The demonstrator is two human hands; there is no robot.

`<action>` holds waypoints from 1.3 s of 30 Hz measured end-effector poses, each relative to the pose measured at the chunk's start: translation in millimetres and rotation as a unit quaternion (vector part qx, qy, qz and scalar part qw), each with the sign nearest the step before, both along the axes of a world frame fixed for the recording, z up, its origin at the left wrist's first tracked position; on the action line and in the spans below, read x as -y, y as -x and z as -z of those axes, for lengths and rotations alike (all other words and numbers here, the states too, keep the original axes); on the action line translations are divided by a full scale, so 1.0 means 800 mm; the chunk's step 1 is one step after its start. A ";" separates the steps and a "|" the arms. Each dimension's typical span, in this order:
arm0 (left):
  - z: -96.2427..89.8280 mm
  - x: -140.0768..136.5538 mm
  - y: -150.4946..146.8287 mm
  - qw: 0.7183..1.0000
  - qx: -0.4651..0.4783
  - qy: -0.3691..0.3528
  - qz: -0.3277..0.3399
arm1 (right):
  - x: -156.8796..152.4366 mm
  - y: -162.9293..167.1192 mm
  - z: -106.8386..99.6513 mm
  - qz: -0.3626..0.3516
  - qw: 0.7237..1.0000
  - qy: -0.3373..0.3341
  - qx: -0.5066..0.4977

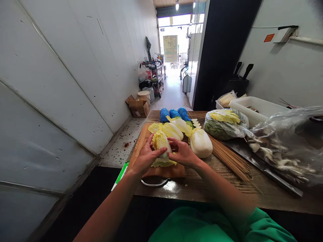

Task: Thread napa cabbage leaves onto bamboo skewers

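Between my two hands is a small napa cabbage piece (159, 141) with a yellow frilly top and pale base, held above a wooden cutting board (165, 172). My left hand (147, 155) grips it from the left, thumb across its front. From the right, my right hand (183, 152) has its fingers curved against it. Under it on the board lies a loose cabbage leaf (163, 163). More cabbage leaves (172, 130) lie just behind. A larger napa cabbage (201, 143) rests to the right of my right hand.
Wooden skewers (230, 158) and a long knife (280, 179) lie on the table to the right. Beyond them are a bag of greens (222, 124), a white bin (257, 109) and a bag of mushrooms (282, 151). Blue-netted produce (174, 114) sits at the far edge.
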State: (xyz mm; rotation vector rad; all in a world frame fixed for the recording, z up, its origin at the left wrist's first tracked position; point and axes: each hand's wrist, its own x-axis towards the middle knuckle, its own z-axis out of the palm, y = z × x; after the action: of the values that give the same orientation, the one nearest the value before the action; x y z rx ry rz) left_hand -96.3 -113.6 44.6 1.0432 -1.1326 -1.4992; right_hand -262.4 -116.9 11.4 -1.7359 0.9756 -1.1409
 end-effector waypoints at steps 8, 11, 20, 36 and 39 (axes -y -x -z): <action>-0.003 0.002 -0.013 0.993 -0.017 -0.117 0.010 | 0.011 0.006 0.003 0.136 0.985 0.009 -0.102; -0.007 0.004 -0.019 0.985 -0.012 -0.171 -0.004 | 0.012 0.012 -0.001 0.181 0.971 0.034 -0.154; -0.029 0.013 -0.046 0.977 -0.128 -0.150 -0.083 | 0.023 0.013 0.012 0.138 0.939 0.003 -0.314; -0.017 -0.009 0.011 0.991 -0.133 0.031 -0.011 | -0.002 -0.008 -0.029 0.013 0.994 -0.064 -0.085; -0.013 -0.004 0.012 0.988 -0.156 -0.009 0.000 | -0.003 -0.016 -0.026 -0.013 0.994 -0.105 -0.015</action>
State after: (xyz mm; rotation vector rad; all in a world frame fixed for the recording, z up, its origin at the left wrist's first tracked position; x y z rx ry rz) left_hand -106.1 -110.7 54.9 0.7845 -0.8981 -1.6085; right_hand -249.5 -114.5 31.8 -1.5965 1.0499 -0.9623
